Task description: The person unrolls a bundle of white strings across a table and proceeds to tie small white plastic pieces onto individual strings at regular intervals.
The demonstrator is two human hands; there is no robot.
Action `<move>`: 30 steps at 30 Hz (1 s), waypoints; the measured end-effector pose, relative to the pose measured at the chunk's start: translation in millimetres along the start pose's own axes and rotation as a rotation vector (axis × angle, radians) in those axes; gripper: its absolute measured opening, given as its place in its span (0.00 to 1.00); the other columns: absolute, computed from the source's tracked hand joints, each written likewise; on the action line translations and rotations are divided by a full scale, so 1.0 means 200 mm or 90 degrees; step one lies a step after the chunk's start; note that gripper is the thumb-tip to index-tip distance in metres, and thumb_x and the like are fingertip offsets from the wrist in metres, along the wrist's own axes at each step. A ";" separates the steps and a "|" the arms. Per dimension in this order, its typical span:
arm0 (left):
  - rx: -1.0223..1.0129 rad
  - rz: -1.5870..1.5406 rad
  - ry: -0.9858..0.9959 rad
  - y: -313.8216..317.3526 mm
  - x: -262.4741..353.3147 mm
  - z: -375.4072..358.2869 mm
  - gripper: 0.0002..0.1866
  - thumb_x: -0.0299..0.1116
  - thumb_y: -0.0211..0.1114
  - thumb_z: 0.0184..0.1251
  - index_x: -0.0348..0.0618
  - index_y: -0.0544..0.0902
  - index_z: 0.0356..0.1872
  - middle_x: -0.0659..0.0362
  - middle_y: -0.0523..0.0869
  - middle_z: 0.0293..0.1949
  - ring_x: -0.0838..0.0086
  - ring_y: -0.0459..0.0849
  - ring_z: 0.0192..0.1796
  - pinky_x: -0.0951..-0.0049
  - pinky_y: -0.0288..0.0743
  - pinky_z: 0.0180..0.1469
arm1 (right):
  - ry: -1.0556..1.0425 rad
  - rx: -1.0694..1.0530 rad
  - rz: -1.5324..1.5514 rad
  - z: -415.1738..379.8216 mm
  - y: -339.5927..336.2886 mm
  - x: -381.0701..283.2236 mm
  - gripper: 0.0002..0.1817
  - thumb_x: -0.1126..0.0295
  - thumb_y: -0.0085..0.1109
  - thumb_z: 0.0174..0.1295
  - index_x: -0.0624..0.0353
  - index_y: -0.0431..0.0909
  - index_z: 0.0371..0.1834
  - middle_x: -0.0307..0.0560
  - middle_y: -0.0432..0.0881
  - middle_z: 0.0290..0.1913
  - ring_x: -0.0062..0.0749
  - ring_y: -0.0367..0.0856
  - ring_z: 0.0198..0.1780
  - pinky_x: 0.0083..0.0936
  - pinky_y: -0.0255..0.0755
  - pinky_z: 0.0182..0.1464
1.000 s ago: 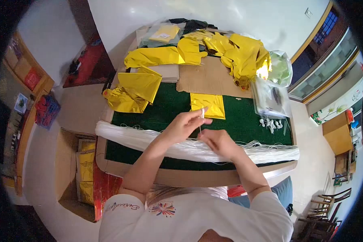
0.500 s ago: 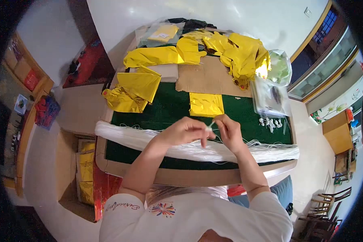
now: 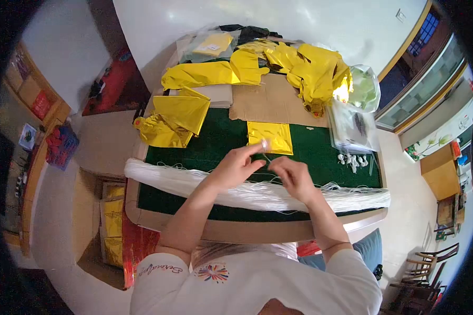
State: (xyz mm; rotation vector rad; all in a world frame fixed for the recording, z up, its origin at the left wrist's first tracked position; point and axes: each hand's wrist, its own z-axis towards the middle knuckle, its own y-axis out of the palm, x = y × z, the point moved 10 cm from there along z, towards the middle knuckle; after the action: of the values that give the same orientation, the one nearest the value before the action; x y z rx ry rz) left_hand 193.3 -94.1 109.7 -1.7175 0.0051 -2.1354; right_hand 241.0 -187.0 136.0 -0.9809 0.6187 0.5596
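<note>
My left hand (image 3: 237, 167) is over the green table top, its index finger stretched forward and blurred, with something whitish at the tip. Close by on the right, my right hand (image 3: 294, 176) has its thumb and fingers pinched together. A thin white string (image 3: 267, 157) runs between the two hands; its ends cannot be made out. Beneath both wrists stretches a long bundle of white string (image 3: 184, 181), lying across the table from side to side. Just beyond my fingers lies a folded square of gold foil (image 3: 278, 137).
Crumpled gold foil pieces (image 3: 210, 73) lie at the back and left, near flat cardboard (image 3: 268, 100). Clear plastic bags (image 3: 352, 126) and small white knotted pieces (image 3: 353, 161) are on the right. A carton (image 3: 92, 220) with gold packs stands on the floor at left.
My left index finger has swung forward and outward, and its tip is now over the foil square. My right hand has dropped slightly toward me and left, still pinched.
</note>
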 end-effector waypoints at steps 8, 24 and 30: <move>-0.012 -0.020 -0.032 0.07 -0.09 0.00 0.07 0.28 0.59 0.64 0.34 0.81 0.35 0.61 0.85 0.27 0.88 0.74 0.26 0.84 0.65 0.26 | 0.199 0.067 0.154 -0.01 -0.03 0.20 0.09 0.77 0.53 0.62 0.63 0.73 0.45 0.44 0.76 0.27 0.20 0.75 0.30 0.18 0.71 0.36; 0.031 -0.236 -0.185 0.05 -0.13 -0.01 0.12 0.39 0.54 0.68 0.41 0.80 0.37 0.63 0.81 0.23 0.89 0.61 0.13 0.85 0.49 0.14 | 0.013 0.052 -0.008 0.00 -0.08 0.05 0.07 0.80 0.59 0.54 0.63 0.74 0.35 0.46 0.77 0.31 0.34 0.78 0.32 0.24 0.71 0.33; -0.101 -0.632 -0.337 0.22 -0.28 -0.04 0.19 0.44 0.51 0.69 0.37 0.78 0.46 0.57 0.82 0.28 0.83 0.66 0.14 0.83 0.55 0.15 | -0.064 0.043 -0.041 0.00 -0.08 -0.02 0.08 0.82 0.60 0.51 0.62 0.74 0.34 0.47 0.76 0.33 0.38 0.77 0.35 0.26 0.71 0.36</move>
State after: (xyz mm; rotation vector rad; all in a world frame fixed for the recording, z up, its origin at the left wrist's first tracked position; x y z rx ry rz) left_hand 207.4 -119.2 44.2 -2.7006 -1.0420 -2.1718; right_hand 248.5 -194.3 147.9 -0.9006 0.5122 0.5248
